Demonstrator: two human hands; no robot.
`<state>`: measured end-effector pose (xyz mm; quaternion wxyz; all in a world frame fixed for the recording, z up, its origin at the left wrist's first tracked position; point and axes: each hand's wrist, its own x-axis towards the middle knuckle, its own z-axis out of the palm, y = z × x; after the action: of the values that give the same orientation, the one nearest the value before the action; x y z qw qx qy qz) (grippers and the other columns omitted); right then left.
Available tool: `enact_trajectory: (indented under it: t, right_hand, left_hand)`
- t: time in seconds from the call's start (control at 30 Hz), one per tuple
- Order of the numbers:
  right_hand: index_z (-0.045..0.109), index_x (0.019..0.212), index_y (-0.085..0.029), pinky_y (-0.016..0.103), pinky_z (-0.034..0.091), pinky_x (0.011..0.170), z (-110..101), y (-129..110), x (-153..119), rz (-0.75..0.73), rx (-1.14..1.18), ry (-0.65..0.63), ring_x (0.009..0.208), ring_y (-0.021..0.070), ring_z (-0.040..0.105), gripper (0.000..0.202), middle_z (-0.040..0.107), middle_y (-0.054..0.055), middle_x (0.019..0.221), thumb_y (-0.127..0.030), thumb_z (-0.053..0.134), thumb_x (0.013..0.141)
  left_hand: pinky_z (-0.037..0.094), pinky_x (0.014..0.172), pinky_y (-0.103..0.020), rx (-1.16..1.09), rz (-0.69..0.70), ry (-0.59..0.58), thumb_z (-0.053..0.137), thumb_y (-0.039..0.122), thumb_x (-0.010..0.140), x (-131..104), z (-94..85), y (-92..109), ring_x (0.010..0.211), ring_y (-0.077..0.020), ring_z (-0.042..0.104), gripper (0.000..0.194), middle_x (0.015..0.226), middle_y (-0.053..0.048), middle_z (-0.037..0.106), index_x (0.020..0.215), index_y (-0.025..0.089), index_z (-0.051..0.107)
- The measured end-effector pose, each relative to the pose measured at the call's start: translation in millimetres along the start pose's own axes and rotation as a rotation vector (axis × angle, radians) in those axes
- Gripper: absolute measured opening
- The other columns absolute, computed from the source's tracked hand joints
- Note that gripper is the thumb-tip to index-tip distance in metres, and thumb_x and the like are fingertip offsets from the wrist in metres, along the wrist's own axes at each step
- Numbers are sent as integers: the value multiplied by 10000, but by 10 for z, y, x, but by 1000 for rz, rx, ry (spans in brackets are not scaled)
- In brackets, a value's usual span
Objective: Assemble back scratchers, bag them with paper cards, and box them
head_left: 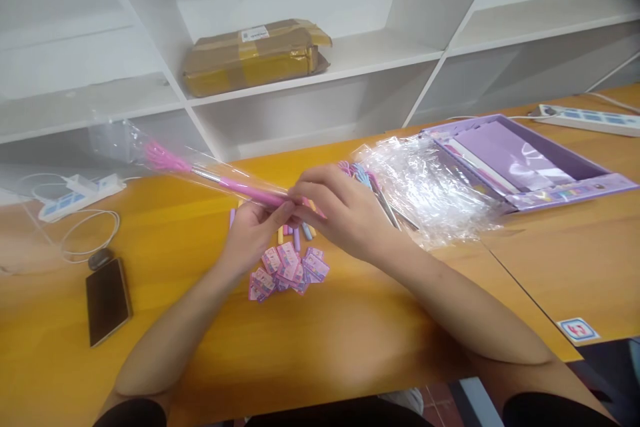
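Observation:
A long clear plastic bag [205, 157] holds a pink stick with a silvery middle and a bundle of looped pink cord [167, 155] at its far left end. My left hand [253, 230] is closed on the bag around the near end of the stick, thumb on top. From the right, my right hand [340, 207] pinches the same end, its fingers close to the left thumb. Below the hands, small pastel sticks [297, 239] lie on the table, partly covered by the hands. Several small pink and purple printed cards [289, 263] form a loose pile nearer me.
Crumpled clear bags [430, 187] lie at right, beside blue and pink cords [361, 175] with metal rods. Behind them is an open purple box [575, 190]. A phone [107, 303] and power strip [83, 197] lie left. A taped carton [255, 57] sits on the shelf.

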<state>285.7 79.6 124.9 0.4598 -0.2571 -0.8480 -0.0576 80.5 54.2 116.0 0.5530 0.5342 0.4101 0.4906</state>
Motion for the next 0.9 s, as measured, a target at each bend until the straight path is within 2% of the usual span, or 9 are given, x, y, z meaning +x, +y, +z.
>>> enact_trajectory:
  t: [0.13,0.27,0.43,0.53,0.6,0.73,0.83,0.9]
  right_hand:
    - [682,1262,-226,332,534,790,-7,-19,-5,-39,5,-139,969,203,668,216,737,85,1142,-198,533,1108]
    - [730,1202,-250,288,493,712,-85,-63,12,-7,61,-273,858,168,648,253,745,38,998,-166,509,1112]
    - [709,1221,-174,298,524,749,-131,-37,11,-125,119,-205,852,166,657,267,740,60,964,-140,459,1131]
    - [696,1180,-163,318,540,743,-63,2,-20,-184,96,-133,879,187,677,226,739,84,987,-121,485,1113]
    - [684,1150,-182,315,530,714,1,12,-40,-187,93,-99,851,181,672,179,733,77,975,-139,515,1108]
    - [647,1142,-215,284,514,684,34,28,-32,-100,224,-89,790,142,650,102,711,37,949,-279,569,1122]
    - [616,1278,-203,324,560,768,-56,90,12,-62,388,-162,892,176,663,343,685,69,1032,-494,503,1136]
    - [585,1378,-199,378,583,850,-123,145,39,-106,420,-189,1009,223,654,556,651,105,1132,-660,528,1074]
  left_hand:
    - [544,689,-283,77,-16,-31,844,599,877,0,20,60,698,-168,661,443,757,-47,738,858,159,798]
    - [497,674,-276,145,-21,-67,842,595,876,-19,-12,100,680,-154,605,445,753,-39,714,858,153,789]
    - [543,777,-327,112,-22,-104,707,559,984,-42,-125,64,839,-222,690,408,972,-96,780,956,163,799]
    - [573,795,-350,31,28,-41,693,599,973,-35,-141,101,868,-237,707,448,1068,-117,787,1042,172,807]
    - [573,737,-330,-15,47,33,733,597,952,-25,-140,147,850,-226,709,448,1054,-105,790,1121,186,788]
    - [498,554,-263,43,79,131,840,511,903,-8,-178,227,682,-167,671,362,916,-64,784,1070,199,762]
    - [460,470,-255,43,77,150,855,499,887,-2,-216,289,601,-156,646,342,838,-51,765,1025,201,758]
    - [461,455,-246,-1,54,163,888,482,850,4,-223,340,597,-153,647,361,816,-41,749,1032,197,760]
